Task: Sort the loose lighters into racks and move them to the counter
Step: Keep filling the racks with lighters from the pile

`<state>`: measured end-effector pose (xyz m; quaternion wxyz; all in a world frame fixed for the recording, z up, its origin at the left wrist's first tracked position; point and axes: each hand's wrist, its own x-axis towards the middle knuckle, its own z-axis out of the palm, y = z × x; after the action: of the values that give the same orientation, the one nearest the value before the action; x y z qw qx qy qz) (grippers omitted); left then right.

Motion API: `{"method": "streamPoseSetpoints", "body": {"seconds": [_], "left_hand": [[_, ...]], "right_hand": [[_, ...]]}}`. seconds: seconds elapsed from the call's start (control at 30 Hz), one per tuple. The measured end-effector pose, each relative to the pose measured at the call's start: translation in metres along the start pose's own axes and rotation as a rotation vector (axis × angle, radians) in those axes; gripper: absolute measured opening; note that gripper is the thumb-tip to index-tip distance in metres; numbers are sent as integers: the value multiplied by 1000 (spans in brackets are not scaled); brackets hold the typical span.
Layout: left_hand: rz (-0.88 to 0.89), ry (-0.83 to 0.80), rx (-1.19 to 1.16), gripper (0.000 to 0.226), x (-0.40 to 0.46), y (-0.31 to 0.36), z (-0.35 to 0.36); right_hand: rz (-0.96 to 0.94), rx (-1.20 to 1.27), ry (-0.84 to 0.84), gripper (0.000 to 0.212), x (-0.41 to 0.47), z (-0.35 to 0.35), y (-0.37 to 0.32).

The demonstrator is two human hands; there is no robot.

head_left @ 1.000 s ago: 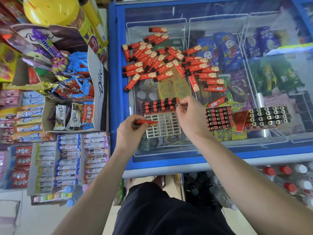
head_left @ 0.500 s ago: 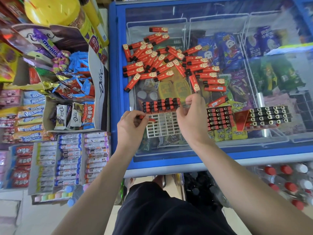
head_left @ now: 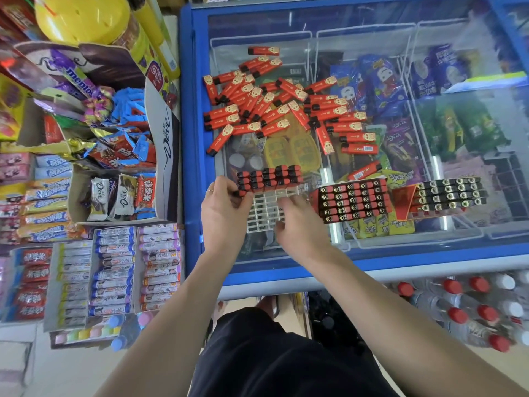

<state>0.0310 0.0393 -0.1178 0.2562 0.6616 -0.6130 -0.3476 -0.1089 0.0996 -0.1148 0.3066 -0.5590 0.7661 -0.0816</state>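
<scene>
White plastic grid rack (head_left: 267, 210) flat on glass freezer lid (head_left: 372, 32), far rows filled with lighters (head_left: 269, 176) standing upright, black caps up. Left hand (head_left: 226, 209) pinching a red lighter at rack's left edge. Right hand (head_left: 300, 224) over rack, fingers curled; grip unclear. Loose lighters (head_left: 286, 107) heaped beyond, axes mixed.

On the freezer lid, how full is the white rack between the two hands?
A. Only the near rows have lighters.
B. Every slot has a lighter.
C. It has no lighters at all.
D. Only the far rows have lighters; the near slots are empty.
D: the white rack shows rows of lighters standing only along its far edge, while the slots nearer the person are bare between the left hand and the right hand.
</scene>
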Motion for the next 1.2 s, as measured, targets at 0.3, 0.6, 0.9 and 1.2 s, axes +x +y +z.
{"method": "streamPoseSetpoints", "body": {"seconds": [0.3, 0.6, 0.9, 1.2], "left_hand": [[1, -36, 66, 32, 5, 6, 6], [-33, -91, 23, 15, 7, 2, 0], [13, -80, 79, 19, 43, 13, -25], [256, -345, 698, 75, 136, 15, -17]], "right_hand": [[-33, -220, -140, 50, -10, 15, 0], [-18, -215, -187, 51, -8, 8, -4], [-156, -112, -22, 7, 15, -47, -33], [-277, -199, -36, 76, 118, -102, -56]]}}
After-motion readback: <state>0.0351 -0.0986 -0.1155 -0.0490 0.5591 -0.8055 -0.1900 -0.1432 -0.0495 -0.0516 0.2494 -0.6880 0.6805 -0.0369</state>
